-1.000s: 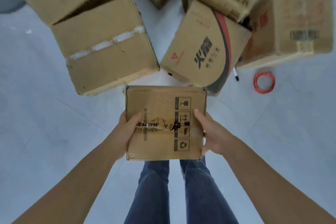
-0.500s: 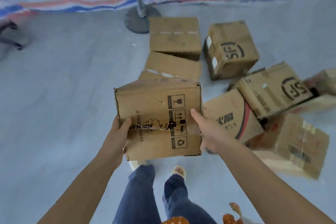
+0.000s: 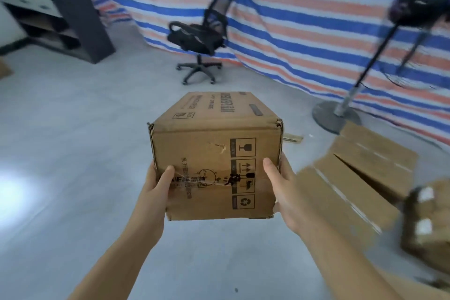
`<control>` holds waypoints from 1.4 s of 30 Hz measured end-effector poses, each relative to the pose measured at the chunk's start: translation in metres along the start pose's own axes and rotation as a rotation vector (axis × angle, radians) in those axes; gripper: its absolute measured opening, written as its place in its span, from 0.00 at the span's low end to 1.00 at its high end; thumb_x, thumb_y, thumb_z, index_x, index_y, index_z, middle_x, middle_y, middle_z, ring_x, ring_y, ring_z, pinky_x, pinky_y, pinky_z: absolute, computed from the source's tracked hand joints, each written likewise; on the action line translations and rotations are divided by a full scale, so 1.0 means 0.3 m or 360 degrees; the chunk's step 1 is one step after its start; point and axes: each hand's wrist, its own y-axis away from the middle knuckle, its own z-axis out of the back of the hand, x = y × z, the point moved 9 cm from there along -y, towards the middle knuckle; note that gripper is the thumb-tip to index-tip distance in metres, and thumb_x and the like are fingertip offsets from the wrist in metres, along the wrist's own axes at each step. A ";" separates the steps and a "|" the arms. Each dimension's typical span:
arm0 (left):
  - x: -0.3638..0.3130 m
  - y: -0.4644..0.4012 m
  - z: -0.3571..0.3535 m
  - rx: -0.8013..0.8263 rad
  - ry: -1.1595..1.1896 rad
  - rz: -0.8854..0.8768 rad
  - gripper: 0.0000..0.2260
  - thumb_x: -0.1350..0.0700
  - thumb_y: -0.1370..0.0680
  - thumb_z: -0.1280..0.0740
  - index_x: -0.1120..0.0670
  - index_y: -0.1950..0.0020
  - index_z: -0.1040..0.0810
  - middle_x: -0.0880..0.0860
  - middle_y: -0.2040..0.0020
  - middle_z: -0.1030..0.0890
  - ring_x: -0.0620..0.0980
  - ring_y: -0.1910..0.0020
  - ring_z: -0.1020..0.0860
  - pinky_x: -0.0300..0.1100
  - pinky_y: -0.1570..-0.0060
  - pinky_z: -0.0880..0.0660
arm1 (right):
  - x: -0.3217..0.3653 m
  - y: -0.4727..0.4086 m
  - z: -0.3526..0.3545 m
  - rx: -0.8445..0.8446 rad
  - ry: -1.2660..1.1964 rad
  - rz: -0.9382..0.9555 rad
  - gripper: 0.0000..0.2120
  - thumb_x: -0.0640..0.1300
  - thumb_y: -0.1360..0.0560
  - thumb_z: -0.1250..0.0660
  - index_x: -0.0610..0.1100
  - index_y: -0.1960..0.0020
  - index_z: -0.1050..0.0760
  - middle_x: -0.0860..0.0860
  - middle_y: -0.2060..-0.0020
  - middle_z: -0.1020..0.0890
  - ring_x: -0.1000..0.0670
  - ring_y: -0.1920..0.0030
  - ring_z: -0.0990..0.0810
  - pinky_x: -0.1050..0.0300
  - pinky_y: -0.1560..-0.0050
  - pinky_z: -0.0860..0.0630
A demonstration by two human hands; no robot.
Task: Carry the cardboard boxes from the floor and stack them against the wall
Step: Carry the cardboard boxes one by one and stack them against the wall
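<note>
Grey floor, striped tarp wall (image 3: 304, 22) behind. Both the left hand (image 3: 155, 187) and right hand (image 3: 280, 185) clamp a cardboard box (image 3: 214, 161) aloft, short of the office chair (image 3: 197, 36). It looks mid-carry; next, walk it to the wall and set it down.

A cardboard box (image 3: 215, 161) sits between the two hands, the left hand (image 3: 155, 192) pressed on its left side and the right hand (image 3: 280, 190) on its right side, raised off the floor (image 3: 73, 153). Beyond the hands stands an office chair (image 3: 198, 39) before the hanging tarp (image 3: 304, 14), with a shelf unit (image 3: 56, 14) far off to the left of the hands. To the right of the hands, more boxes (image 3: 360, 178) lie on the floor, and behind them a standing fan (image 3: 345, 105) rises near the tarp.
</note>
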 end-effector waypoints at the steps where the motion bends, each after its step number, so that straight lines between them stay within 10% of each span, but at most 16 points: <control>1: -0.025 -0.011 0.103 -0.0065 0.0046 -0.0029 0.14 0.52 0.18 0.42 0.40 0.34 0.29 0.36 0.50 0.18 0.33 0.55 0.20 0.46 0.52 0.26 | 0.018 -0.016 -0.111 0.0068 0.0009 0.0035 0.14 0.56 0.19 0.44 0.70 0.35 0.35 0.63 0.40 0.22 0.53 0.37 0.24 0.36 0.36 0.30; 9: -0.207 -0.107 0.890 -0.0481 0.0279 -0.0250 0.14 0.52 0.19 0.41 0.43 0.33 0.29 0.37 0.49 0.18 0.33 0.54 0.20 0.43 0.54 0.25 | 0.099 -0.125 -0.981 0.0458 0.0098 0.0124 0.18 0.56 0.20 0.43 0.68 0.32 0.37 0.63 0.41 0.21 0.54 0.38 0.24 0.38 0.38 0.27; 14: -0.259 -0.135 1.254 -0.0669 0.0363 -0.0292 0.11 0.52 0.19 0.41 0.37 0.39 0.29 0.34 0.52 0.19 0.33 0.56 0.20 0.43 0.57 0.26 | 0.114 -0.152 -1.400 0.0673 0.0238 0.0115 0.12 0.56 0.20 0.43 0.74 0.43 0.34 0.65 0.45 0.20 0.58 0.43 0.22 0.54 0.57 0.23; 42: -0.761 -0.896 2.671 -0.1665 0.0597 -0.0559 0.17 0.58 0.21 0.40 0.41 0.35 0.29 0.41 0.50 0.18 0.37 0.57 0.19 0.46 0.57 0.24 | 0.427 -0.876 -3.440 0.1772 0.0481 0.0199 0.16 0.46 0.18 0.43 0.70 0.42 0.33 0.65 0.51 0.18 0.66 0.58 0.19 0.65 0.75 0.24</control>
